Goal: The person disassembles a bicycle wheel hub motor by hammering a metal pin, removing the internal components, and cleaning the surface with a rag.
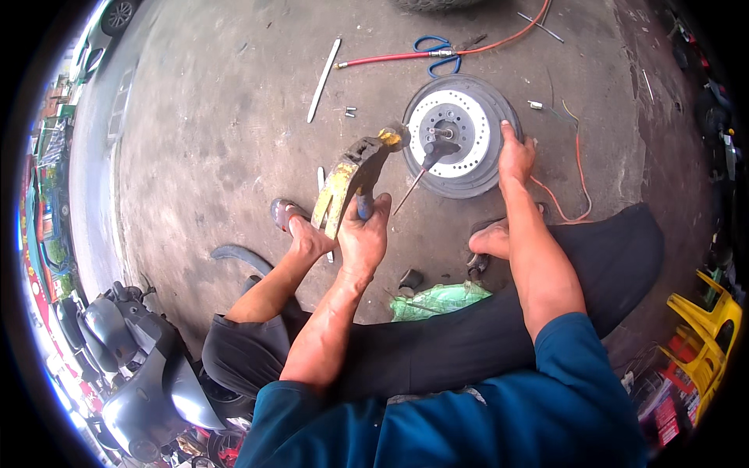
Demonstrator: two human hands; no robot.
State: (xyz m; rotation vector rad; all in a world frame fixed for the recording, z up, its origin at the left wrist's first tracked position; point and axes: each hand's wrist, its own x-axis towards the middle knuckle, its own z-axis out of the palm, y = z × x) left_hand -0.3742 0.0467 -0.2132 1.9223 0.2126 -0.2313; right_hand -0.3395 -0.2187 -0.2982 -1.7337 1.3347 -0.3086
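Observation:
My left hand [363, 238] is closed around the blue handle of a claw hammer [343, 179]. The hammer's worn yellow head is raised, its striking end close to the left rim of a small wheel [486, 168]. That wheel lies flat on the ground, a pale brake disc [477, 144] with a ring of holes facing up and a metal axle at its centre. Across the disc rests a screwdriver [438, 154], its dark handle by the axle and its thin shaft pointing toward my feet. My right hand [516, 156] grips the tyre's right edge, the thumb on top.
Beyond the wheel lie a red air hose [382, 59] and a blue-looped tool [445, 67]. A long metal bar [324, 82] and small metal pieces [350, 111] are left of it. A green bag [441, 301] sits near my legs. A grey scooter [144, 405] and yellow stool [706, 327] flank me.

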